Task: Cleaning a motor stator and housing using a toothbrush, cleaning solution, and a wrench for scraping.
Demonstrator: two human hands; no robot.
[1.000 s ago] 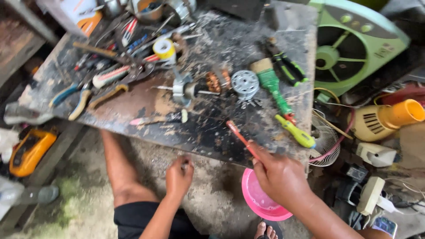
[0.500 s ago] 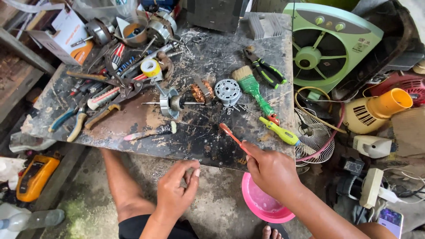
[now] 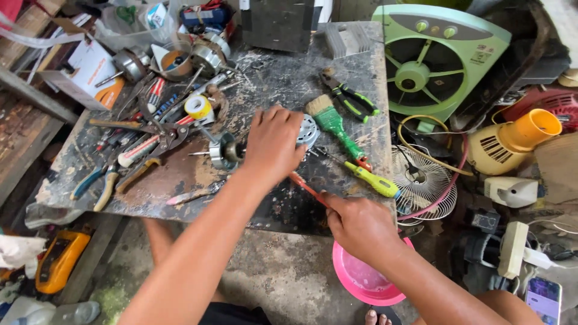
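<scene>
My left hand (image 3: 274, 144) reaches over the dirty work table (image 3: 180, 174) and lies on a small fan motor, covering its copper winding; the round metal motor cover (image 3: 309, 131) peeks out at its right. The motor's shaft and rotor disc (image 3: 221, 151) stick out to the left of the hand. My right hand (image 3: 355, 225) is at the table's front edge, closed around a red-handled screwdriver (image 3: 304, 186) whose shaft points up-left toward the motor. A green-handled paintbrush (image 3: 334, 125) and a yellow-green screwdriver (image 3: 374, 180) lie just right of the hands.
Pliers (image 3: 352, 99), more pliers and tools (image 3: 138, 150), a tape roll (image 3: 197, 107) and motor parts crowd the table's left. A green box fan (image 3: 436, 57), a wire fan guard (image 3: 421, 183), an orange-nozzled dryer (image 3: 512, 141) and a pink bowl (image 3: 361, 283) lie right and below.
My left hand has risen from below the table edge and landed on the motor. The right hand stays at the edge with the screwdriver. The view has shifted closer.
</scene>
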